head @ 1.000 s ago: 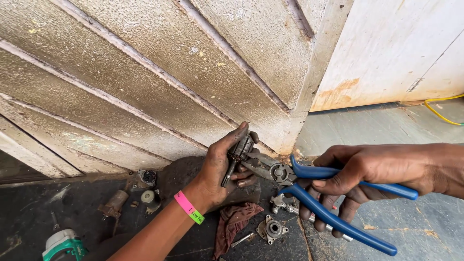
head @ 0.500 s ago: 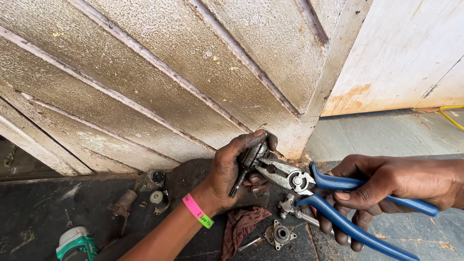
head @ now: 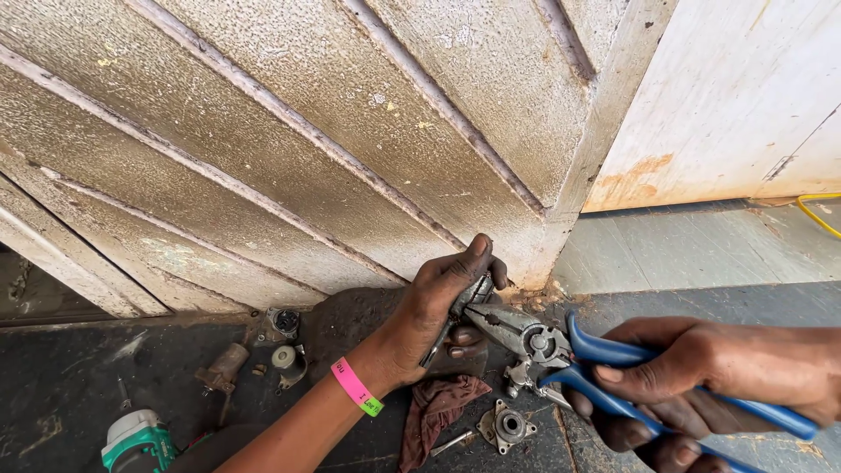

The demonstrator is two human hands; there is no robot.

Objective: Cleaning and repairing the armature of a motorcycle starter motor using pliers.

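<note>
Right hand (head: 701, 368): squeezes the blue pliers (head: 561, 350), jaws biting the part.
Left hand (head: 442, 307): clamped round the small metal part (head: 469, 298), steadying it against the pull.
Floor: flange (head: 506, 427), rag (head: 438, 407), loose fittings within reach.
Behind: weathered door (head: 350, 131).

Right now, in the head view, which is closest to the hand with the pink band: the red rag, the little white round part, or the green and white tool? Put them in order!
From the left hand:
1. Dark red rag, just below the hand on the floor.
2. Small white round part, farther left, near the door's foot.
3. Green and white tool, farthest, at the bottom-left corner.
</note>
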